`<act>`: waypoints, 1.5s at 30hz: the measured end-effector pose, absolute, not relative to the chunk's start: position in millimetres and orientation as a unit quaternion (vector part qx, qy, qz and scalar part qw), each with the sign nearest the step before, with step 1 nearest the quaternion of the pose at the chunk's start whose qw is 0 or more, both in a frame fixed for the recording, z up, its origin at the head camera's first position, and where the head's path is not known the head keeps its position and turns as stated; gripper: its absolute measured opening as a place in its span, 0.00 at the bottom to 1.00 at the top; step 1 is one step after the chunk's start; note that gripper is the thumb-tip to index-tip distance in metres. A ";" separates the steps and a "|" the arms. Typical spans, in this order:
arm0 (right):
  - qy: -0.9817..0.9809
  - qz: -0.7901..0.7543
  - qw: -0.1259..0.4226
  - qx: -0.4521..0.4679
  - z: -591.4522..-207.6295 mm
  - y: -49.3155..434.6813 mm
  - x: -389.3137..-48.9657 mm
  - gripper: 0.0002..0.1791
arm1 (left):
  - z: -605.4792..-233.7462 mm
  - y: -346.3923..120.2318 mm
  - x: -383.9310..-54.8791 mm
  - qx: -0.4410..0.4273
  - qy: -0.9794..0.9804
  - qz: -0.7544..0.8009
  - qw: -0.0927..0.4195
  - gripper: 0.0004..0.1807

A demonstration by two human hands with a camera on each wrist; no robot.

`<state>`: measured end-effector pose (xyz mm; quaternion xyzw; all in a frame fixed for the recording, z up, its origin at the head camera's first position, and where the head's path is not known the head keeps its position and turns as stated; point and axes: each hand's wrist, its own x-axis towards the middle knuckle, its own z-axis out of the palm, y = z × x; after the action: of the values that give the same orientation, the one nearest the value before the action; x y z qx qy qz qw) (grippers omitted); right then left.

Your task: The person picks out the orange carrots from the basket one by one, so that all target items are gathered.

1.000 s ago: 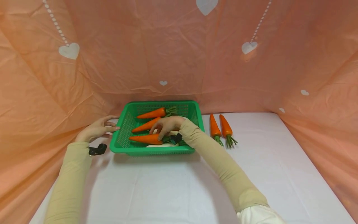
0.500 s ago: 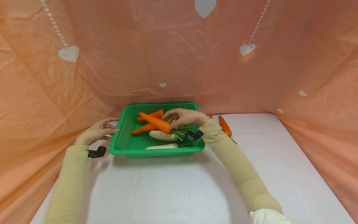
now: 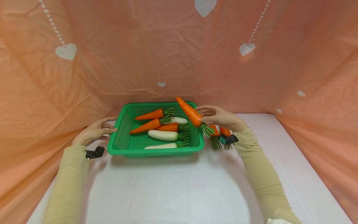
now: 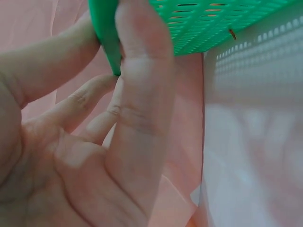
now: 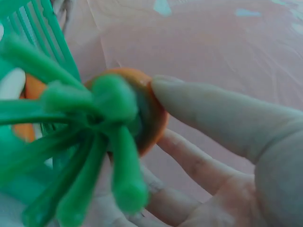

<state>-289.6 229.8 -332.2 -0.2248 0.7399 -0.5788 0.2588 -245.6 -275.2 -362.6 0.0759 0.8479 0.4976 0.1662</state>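
My right hand pinches an orange carrot near its leafy end, between thumb and fingers. The carrot is lifted and tilted above the right side of a green plastic basket; its green stems face the right wrist camera. At the basket's left end, my left hand holds the rim between thumb and fingers. Inside lie an upper carrot, a middle carrot and a partly covered carrot. White radishes lie there too: one front, one middle, one rear.
Right of the basket, two more carrots, a left one and a right one, lie partly hidden below my right hand. An orange cloth with hearts encloses the white-covered table at the back and sides.
My right hand has lifted the carrot from the front part of the basket and carried it right, up to the basket's right edge. The left hand stays at the rim.
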 end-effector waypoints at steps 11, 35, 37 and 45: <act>0.730 -0.643 0.184 -0.142 -351.5 312.1 -268.7 0.29 | -358.7 -282.5 -239.9 0.083 0.849 0.496 0.163 0.40; 0.733 -0.668 0.130 0.013 -427.3 374.5 -233.5 0.34 | -358.3 -274.1 -238.2 0.061 0.847 0.502 0.162 0.42; 0.718 -0.683 0.133 0.007 -430.8 375.9 -232.3 0.34 | -358.8 -272.1 -239.6 0.062 0.845 0.506 0.160 0.41; 0.742 -0.658 0.132 0.005 -437.1 367.7 -239.8 0.35 | -362.5 -271.1 -241.6 0.060 0.842 0.513 0.158 0.40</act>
<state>-239.8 367.7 -437.1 0.0047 0.7417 -0.6575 0.1324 -241.6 -271.1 -362.5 0.0596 0.8417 0.5129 0.1579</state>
